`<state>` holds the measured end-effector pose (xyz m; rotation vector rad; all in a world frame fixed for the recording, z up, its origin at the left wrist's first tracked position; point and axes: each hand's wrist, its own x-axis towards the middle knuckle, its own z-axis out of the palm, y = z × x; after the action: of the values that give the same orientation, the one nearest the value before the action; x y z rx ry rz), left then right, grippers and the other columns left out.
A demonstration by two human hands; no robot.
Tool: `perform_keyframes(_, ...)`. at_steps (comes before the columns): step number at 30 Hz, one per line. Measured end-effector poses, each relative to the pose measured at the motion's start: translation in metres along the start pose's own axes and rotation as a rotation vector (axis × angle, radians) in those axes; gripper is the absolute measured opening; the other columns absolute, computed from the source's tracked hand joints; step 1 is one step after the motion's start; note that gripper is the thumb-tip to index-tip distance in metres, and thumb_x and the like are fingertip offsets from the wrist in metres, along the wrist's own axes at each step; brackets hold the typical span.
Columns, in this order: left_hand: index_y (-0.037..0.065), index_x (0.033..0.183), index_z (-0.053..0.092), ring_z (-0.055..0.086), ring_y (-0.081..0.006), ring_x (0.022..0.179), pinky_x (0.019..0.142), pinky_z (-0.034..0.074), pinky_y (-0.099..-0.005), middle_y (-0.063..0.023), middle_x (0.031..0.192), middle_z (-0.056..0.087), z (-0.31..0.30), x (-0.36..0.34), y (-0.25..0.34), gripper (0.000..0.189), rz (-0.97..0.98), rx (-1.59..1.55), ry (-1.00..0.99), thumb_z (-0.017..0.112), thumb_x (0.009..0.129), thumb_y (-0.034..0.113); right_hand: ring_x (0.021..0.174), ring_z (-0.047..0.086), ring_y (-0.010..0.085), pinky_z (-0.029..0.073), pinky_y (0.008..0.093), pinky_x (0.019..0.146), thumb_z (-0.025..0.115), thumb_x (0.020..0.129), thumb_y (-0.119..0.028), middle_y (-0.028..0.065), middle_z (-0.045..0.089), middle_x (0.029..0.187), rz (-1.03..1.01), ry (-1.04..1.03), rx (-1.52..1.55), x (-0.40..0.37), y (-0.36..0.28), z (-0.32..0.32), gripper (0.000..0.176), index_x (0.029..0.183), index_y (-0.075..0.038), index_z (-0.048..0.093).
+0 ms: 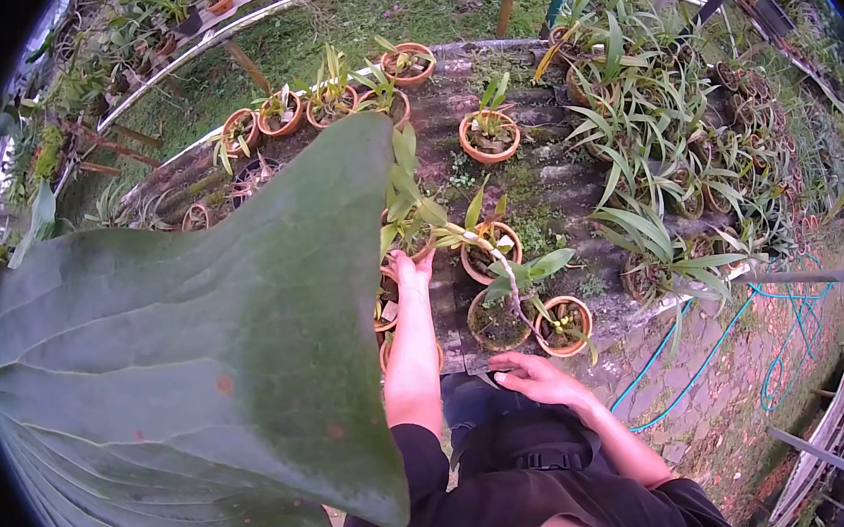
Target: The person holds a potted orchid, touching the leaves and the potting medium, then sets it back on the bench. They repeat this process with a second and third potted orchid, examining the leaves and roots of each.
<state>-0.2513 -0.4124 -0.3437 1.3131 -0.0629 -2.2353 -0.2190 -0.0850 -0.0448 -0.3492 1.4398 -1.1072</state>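
Observation:
My left hand point(409, 268) reaches forward over the bench and is closed on a potted plant point(411, 232) with long green leaves. Its fingers are partly hidden by the plant. Close to my waist, at the near edge of the bench, my right hand point(537, 376) is held with its fingers stretched out and nothing in it. Just ahead of it stand a round clay pot point(564, 325) with a small plant and a mossy pot point(498, 323) with broad leaves. A long bare stem point(502, 256) arches over these pots.
A huge green leaf point(196, 313) fills the left of the view and hides part of the bench. Several clay pots point(409, 65) line the far side of the corrugated bench point(551, 137). Dense potted plants point(647, 143) crowd the right. A turquoise hose point(698, 375) lies on the paving.

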Motion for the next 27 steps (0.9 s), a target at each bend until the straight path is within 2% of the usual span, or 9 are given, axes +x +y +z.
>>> perform_keyframes(1, 0.014, 0.158, 0.027, 0.044, -0.0475, 0.14, 0.11, 0.04, -0.072, -0.0168, 0.16, 0.037, 0.009, -0.016, -0.003, 0.052, 0.035, 0.045, 0.0, 0.029, 0.113, 0.041, 0.119, 0.066, 0.0236, 0.053, 0.0372, 0.1, 0.065, 0.103, -0.032, 0.0138, 0.061, 0.141, -0.003, 0.001, -0.003, 0.001, 0.003, 0.0, 0.055, 0.145, 0.0, 0.052)
perform_keyframes(4, 0.018, 0.157, 0.025, 0.046, -0.0512, 0.136, 0.108, 0.042, -0.0732, -0.0194, 0.157, 0.036, 0.002, -0.014, -0.01, 0.047, 0.015, 0.055, -0.058, 0.03, 0.114, 0.035, 0.118, 0.066, 0.0228, 0.054, 0.0367, 0.099, 0.065, 0.103, -0.032, 0.0143, 0.062, 0.14, -0.011, 0.004, -0.007, 0.002, 0.002, -0.001, 0.055, 0.145, 0.001, 0.052)
perform_keyframes(8, 0.015, 0.153, 0.03, 0.053, -0.0504, 0.129, 0.105, 0.046, -0.0722, -0.0225, 0.153, 0.039, 0.003, -0.017, -0.014, 0.042, 0.044, 0.042, 0.062, 0.03, 0.113, 0.031, 0.117, 0.067, 0.0219, 0.054, 0.0358, 0.098, 0.065, 0.103, -0.033, 0.0149, 0.063, 0.139, 0.017, -0.01, 0.004, 0.004, 0.002, -0.001, 0.055, 0.144, 0.002, 0.052)
perform_keyframes(11, 0.014, 0.151, 0.031, 0.054, -0.0499, 0.127, 0.103, 0.047, -0.0713, -0.0227, 0.152, 0.04, -0.006, -0.018, -0.018, 0.042, 0.044, 0.049, 0.052, 0.033, 0.113, 0.031, 0.118, 0.064, 0.0175, 0.051, 0.0334, 0.102, 0.062, 0.105, -0.02, 0.0085, 0.064, 0.137, 0.048, -0.028, 0.001, 0.005, -0.001, 0.0, 0.046, 0.146, -0.002, 0.051)
perform_keyframes(17, 0.01, 0.148, 0.034, 0.057, -0.0488, 0.122, 0.1, 0.05, -0.0696, -0.023, 0.149, 0.043, -0.022, 0.002, -0.019, 0.042, 0.015, 0.062, 0.007, 0.037, 0.111, 0.031, 0.116, 0.064, 0.0157, 0.051, 0.0324, 0.101, 0.061, 0.104, -0.017, 0.0086, 0.065, 0.134, 0.047, -0.034, -0.033, 0.006, -0.003, 0.003, 0.046, 0.146, -0.001, 0.051)
perform_keyframes(20, 0.009, 0.147, 0.035, 0.058, -0.0482, 0.12, 0.099, 0.051, -0.0688, -0.0232, 0.147, 0.044, -0.03, 0.014, -0.022, 0.042, 0.0, 0.074, -0.016, 0.039, 0.11, 0.03, 0.111, 0.069, 0.0194, 0.055, 0.0338, 0.093, 0.065, 0.103, -0.03, 0.0129, 0.065, 0.134, 0.003, -0.021, -0.006, 0.009, 0.012, 0.002, 0.051, 0.142, 0.001, 0.054)
perform_keyframes(27, 0.005, 0.143, 0.038, 0.062, -0.047, 0.114, 0.095, 0.054, -0.0668, -0.0236, 0.144, 0.047, -0.043, 0.037, -0.028, 0.043, -0.02, 0.117, -0.076, 0.045, 0.108, 0.03, 0.113, 0.068, 0.0198, 0.055, 0.0338, 0.094, 0.064, 0.104, -0.029, 0.0129, 0.065, 0.134, -0.014, -0.055, 0.082, 0.011, 0.033, -0.001, 0.05, 0.142, 0.001, 0.054)
